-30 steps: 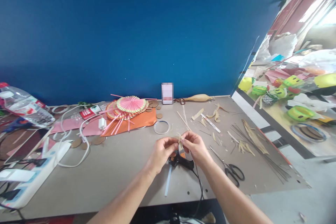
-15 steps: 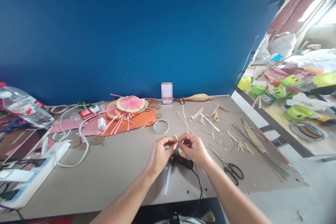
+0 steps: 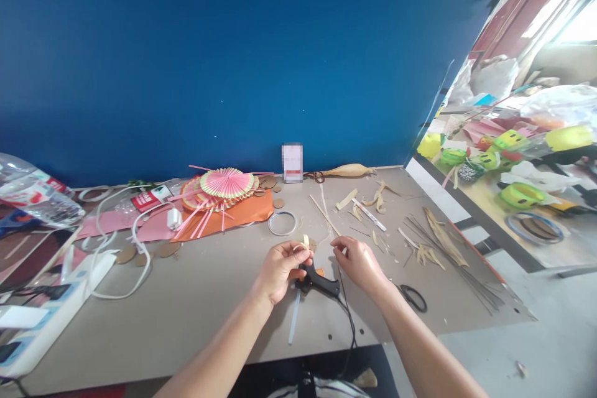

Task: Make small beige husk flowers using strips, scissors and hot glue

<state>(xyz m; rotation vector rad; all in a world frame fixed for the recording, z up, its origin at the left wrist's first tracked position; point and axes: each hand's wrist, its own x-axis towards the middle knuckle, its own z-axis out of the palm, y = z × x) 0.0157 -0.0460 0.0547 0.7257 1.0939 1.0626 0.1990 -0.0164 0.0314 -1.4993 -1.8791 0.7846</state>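
My left hand (image 3: 280, 267) pinches a small pale strip of dried husk (image 3: 305, 241) just above the table. A little to the right, my right hand (image 3: 357, 261) has its thumb and forefinger closed on a thin pale sliver I cannot make out. Between and below both hands lies a black glue gun (image 3: 319, 283) with a clear glue stick (image 3: 293, 317) behind it and a black cord (image 3: 349, 323) running off the near edge. Black scissors (image 3: 413, 297) lie beside my right forearm.
Pink and yellow pleated paper fans (image 3: 224, 185) lie on orange paper at the back. A wire ring (image 3: 282, 223), husk scraps (image 3: 377, 202) and thin dark sticks (image 3: 457, 261) are scattered to the right. A white power strip (image 3: 56, 298), cables and a plastic bottle (image 3: 32, 196) are at the left.
My hands, which were together working one husk piece, have come apart: the left keeps the strip, the right has drawn away to the right. The camera view has shifted a little.
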